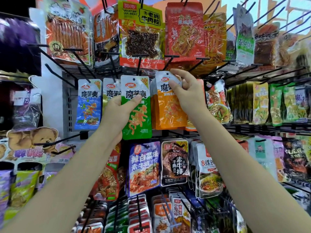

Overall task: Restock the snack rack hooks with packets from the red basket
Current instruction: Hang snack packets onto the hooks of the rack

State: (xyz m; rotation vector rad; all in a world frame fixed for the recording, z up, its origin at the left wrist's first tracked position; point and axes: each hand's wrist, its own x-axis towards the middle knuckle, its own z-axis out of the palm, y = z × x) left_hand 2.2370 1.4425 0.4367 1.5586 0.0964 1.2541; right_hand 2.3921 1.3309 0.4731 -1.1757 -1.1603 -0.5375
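1. Orange konjac packets (168,106) hang in a thick bunch on one hook of the snack rack (67,101), and the right hand (186,91) pinches the white top of the frontmost one between thumb and fingertips, close to its hang hole.
2. The left hand (117,111) grips a green konjac packet (137,118) by its left edge, thumb pressed across the front, fingers curled behind; the packet stands upright just beside the orange bunch.
3. The green packet's hole sits near the tip of a black hook (139,64), but I cannot tell whether the hook passes through it.
4. The red basket is not in view.
5. The step in hand looks like hanging: the orange packet is being seated or squared on its hook while the green one waits for its own.
6. Next, the green packet's hole needs lining up with the hook tip, then a push straight back, keeping the packet level so the hole does not tear.
7. Blue konjac packets (88,105) hang to the left.
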